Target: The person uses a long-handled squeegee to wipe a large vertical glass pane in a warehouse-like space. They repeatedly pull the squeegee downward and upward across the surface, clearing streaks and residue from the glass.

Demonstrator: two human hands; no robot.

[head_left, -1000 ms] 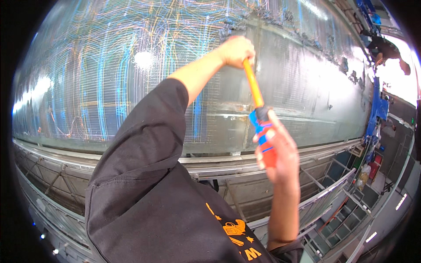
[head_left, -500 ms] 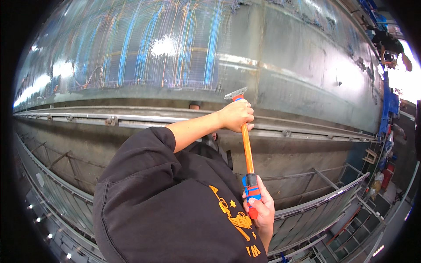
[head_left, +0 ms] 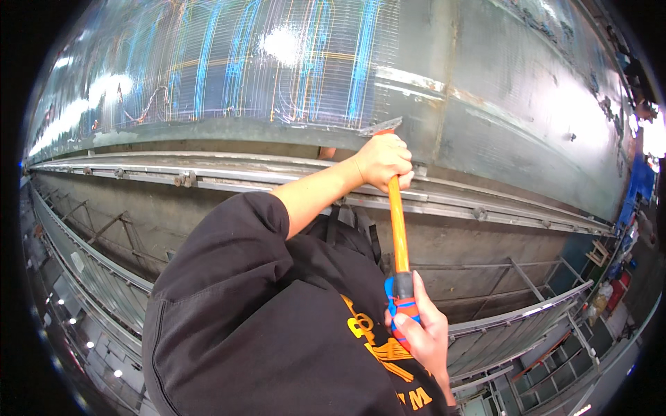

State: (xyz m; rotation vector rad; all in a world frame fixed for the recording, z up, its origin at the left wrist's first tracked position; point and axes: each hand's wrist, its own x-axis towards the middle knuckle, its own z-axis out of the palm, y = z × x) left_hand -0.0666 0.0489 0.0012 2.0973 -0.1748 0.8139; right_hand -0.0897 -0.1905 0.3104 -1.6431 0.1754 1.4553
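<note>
A long-handled scraper with an orange shaft [head_left: 398, 229] runs up and down in front of my dark sweatshirt. High on the shaft, just below the flat metal blade [head_left: 383, 127], my left hand [head_left: 386, 162] is wrapped round it. My right hand [head_left: 427, 331] grips the lower end, a red grip wound with blue [head_left: 404, 309]. The blade is at the near edge of a wide, shiny grey-green sheet [head_left: 499, 104], by the corner of a section covered with fine lines and blue, orange and white strands [head_left: 277, 83]. Whether the blade presses on the sheet, I cannot tell.
Metal rails [head_left: 236, 182] run across between me and the sheet. Railings [head_left: 520, 312] stand behind me on both sides. At the far right are blue framework [head_left: 639, 177], a red object [head_left: 619, 283] and, near the rim, a partly seen person.
The view has shifted, so the sheet and rails sit differently in it. The blade is a little nearer the lined section's corner. Both hands keep their hold on the scraper.
</note>
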